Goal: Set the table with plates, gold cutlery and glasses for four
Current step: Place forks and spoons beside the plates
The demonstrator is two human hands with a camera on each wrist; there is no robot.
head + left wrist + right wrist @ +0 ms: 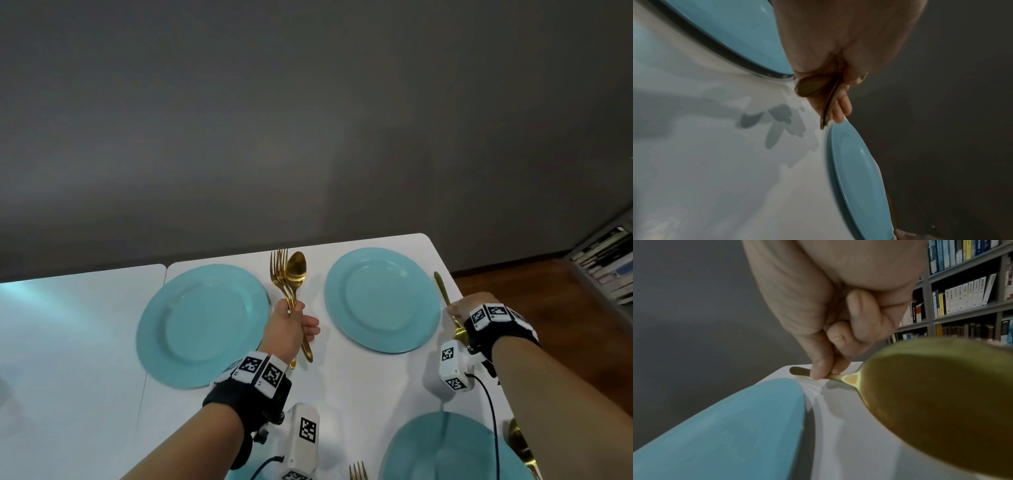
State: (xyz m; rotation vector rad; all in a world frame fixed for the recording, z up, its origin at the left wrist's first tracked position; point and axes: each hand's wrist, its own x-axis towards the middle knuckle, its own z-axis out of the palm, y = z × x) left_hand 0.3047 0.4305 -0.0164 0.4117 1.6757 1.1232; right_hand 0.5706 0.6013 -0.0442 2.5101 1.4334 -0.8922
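My left hand (pixel 295 320) grips a bundle of gold cutlery (pixel 287 274), forks and a spoon, heads up, over the table between the two far teal plates (pixel 202 325) (pixel 382 299). In the left wrist view the handles (pixel 827 104) stick out below my curled fingers. My right hand (pixel 459 308) pinches a gold spoon (pixel 442 286) by its handle, just right of the far right plate near the table edge. Its bowl (pixel 941 394) points back at my wrist, and its handle tip (pixel 797 370) sits at the table surface. I cannot tell whether it touches.
The white table (pixel 85 325) ends close to the right of my right hand, with wooden floor and a bookshelf (pixel 606 263) beyond. A nearer teal plate (pixel 445 452) lies at bottom right, with a gold fork (pixel 358 472) on its left and more gold cutlery (pixel 519 442) on its right.
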